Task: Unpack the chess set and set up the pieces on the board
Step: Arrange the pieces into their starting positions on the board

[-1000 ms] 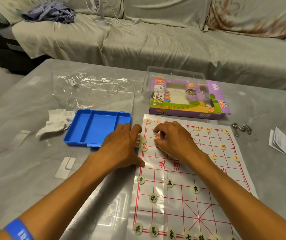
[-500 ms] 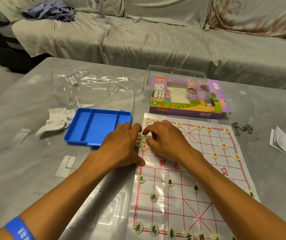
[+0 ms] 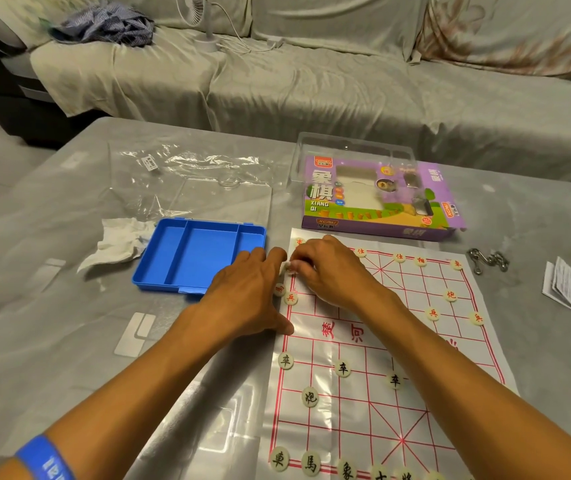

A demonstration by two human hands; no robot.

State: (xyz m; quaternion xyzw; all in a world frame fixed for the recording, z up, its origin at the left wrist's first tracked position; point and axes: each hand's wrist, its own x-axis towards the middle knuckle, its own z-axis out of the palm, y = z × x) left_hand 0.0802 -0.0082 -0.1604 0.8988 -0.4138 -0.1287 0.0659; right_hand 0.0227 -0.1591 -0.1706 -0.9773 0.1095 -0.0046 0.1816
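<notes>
My right hand (image 3: pixel 332 271) reaches across to the far left corner of the paper board (image 3: pixel 374 386), its fingers curled down and pinching a pale round piece (image 3: pixel 286 268) right at the board's left edge; the piece is mostly hidden under my fingertips, so I cannot read its face. My left hand (image 3: pixel 246 296) lies flat beside it, fingers straight and together, resting half on the table (image 3: pixel 35 341) and half on the board's left margin, thumb tip touching the printed border. Just below my knuckles two red-marked pieces (image 3: pixel 290 298) sit touching each other at the board's edge. More red pieces are set out along the far row and on the right half of the board, among them a red cannon (image 3: pixel 450 295). On my side of the river the black pieces stand: three soldiers (image 3: pixel 342 368) in a loose row, a black cannon (image 3: pixel 310 397) below them, and a line of back-rank pieces (image 3: pixel 311 464) along the near edge. The blue tray (image 3: pixel 197 254) sits just left of my left hand, its clear lid (image 3: pixel 221 199) lying behind it. The purple box (image 3: pixel 377 199) rests beyond the board's far edge. A crumpled tissue (image 3: pixel 118 240) lies left of the tray, and I wear a blue wristband (image 3: pixel 47 460) on my left arm.
</notes>
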